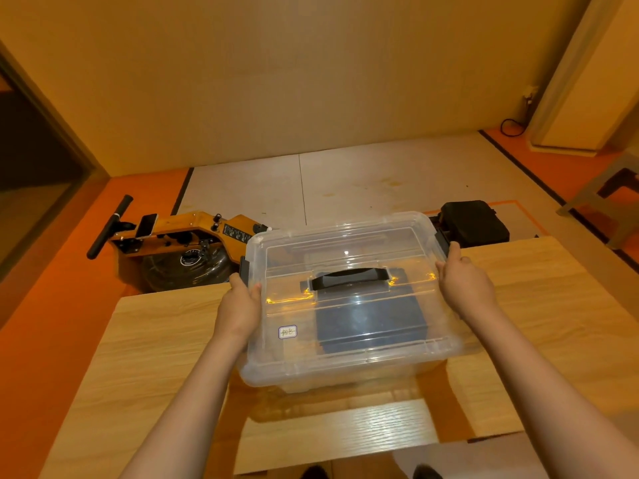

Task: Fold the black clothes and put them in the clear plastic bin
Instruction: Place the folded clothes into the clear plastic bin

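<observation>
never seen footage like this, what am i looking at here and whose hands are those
No robot here: the one picture comes from a camera worn on a person's head, looking down at their own bare arms. The left hand and right hand grip the two ends of a clear plastic bin, lid on, over a wooden table. Through the plastic you see folded black clothes. Behind, on the floor, are an orange exercise machine and a black case.
</observation>
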